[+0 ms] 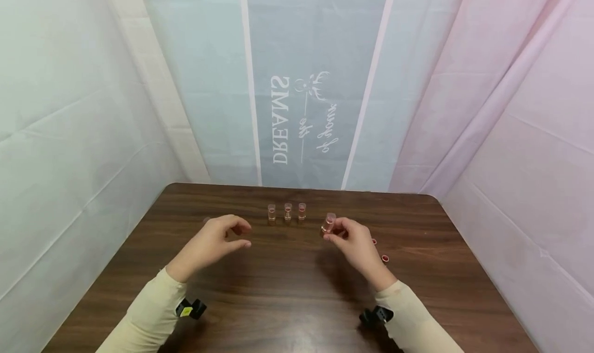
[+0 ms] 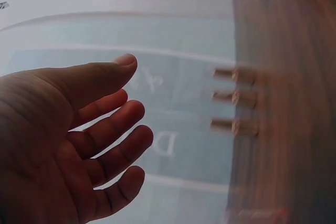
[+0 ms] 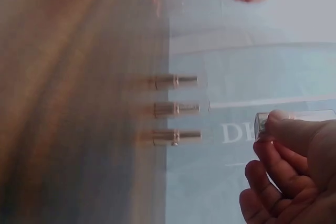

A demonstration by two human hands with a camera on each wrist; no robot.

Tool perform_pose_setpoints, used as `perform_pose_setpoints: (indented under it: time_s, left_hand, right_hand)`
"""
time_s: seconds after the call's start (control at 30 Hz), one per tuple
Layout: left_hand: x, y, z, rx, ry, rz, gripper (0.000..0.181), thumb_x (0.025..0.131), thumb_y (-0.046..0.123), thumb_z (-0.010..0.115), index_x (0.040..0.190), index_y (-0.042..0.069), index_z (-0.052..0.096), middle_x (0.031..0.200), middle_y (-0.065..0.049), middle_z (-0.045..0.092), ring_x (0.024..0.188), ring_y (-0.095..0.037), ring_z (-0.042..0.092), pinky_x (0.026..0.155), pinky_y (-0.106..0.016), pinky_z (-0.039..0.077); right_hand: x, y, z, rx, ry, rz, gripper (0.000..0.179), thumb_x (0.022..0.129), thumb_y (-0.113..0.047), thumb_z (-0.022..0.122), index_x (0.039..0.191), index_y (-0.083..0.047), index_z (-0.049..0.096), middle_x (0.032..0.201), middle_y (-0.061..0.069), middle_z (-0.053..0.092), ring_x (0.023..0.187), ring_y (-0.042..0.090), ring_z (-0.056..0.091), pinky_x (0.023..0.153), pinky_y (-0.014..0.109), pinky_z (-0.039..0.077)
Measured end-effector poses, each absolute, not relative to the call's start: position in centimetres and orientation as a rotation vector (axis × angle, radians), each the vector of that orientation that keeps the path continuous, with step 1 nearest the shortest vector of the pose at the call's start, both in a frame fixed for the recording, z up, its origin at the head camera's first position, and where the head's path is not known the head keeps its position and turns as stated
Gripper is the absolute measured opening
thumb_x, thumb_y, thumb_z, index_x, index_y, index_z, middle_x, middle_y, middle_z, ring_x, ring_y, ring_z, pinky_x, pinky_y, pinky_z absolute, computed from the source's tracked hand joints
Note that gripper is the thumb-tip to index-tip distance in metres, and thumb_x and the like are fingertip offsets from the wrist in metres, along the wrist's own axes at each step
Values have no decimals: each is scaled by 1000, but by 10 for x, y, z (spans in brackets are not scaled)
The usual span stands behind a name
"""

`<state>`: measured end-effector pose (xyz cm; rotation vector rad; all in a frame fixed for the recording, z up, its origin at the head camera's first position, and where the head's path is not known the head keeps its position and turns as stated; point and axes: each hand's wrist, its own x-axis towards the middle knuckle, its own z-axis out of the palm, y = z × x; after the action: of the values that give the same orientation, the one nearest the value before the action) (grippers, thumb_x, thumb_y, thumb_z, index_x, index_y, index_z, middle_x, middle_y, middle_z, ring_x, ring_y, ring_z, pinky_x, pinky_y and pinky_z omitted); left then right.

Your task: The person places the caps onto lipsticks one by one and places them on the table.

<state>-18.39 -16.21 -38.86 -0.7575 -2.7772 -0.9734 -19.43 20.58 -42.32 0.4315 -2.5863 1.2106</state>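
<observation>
My right hand [image 1: 355,242] pinches a lipstick [image 1: 329,222] with a clear cap between thumb and fingers, raised over the table and slightly tilted. In the right wrist view, the thumb covers part of the held lipstick [image 3: 261,125]. Three similar lipsticks stand upright in a row near the back of the table: a left one [image 1: 271,212], a middle one [image 1: 288,212] and a right one [image 1: 302,212]. To the left of that row, my left hand [image 1: 218,239] hovers with nothing in it, thumb and fingers apart and the fingers loosely bent [image 2: 110,135].
Two small items with red ends, one nearer [image 1: 385,258] and one farther [image 1: 374,241], lie beside my right wrist, partly hidden. Behind my left hand a small object [image 1: 206,219] peeks out. The brown wooden table [image 1: 278,291] ends at a printed cloth backdrop [image 1: 223,111].
</observation>
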Motion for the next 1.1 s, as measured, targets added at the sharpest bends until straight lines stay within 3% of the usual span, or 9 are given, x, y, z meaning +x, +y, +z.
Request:
perform_pose_setpoints:
  time_s: [0.23,0.67,0.83,1.1]
  left_hand:
    - [-191,-193,-381,-622,-2805,-1079,27,92,28,80,115,19,69,104,2,70,77,-12,67,68,-29,55]
    - [-200,-217,-379,-617,-2893,-1052,23,94,30,77,113,19,69,105,2,70,92,-14,66,78,-34,56]
    - [-200,-228,-373,-589,-2904,-1016,24,94,30,76,114,18,69,101,4,70,91,-13,66,77,-32,55]
    - [-201,-238,-367,-587,-2899,-970,27,96,34,74,115,16,69,99,4,71,92,-14,66,77,-32,56]
  right_hand:
    - [-230,192,-406,354,-2620,1223,19,89,-20,83,104,-14,72,97,-1,74,87,15,69,76,34,58]
    - [-292,172,-432,107,-2718,1236,19,89,-16,82,103,-8,72,99,7,75,92,23,70,78,40,57]
    - [-303,173,-446,40,-2762,1237,19,87,-14,83,100,-4,72,96,9,74,89,23,68,78,39,55]
    - [-304,176,-462,6,-2820,1281,19,86,-15,84,99,-4,74,94,9,74,78,19,63,69,32,52]
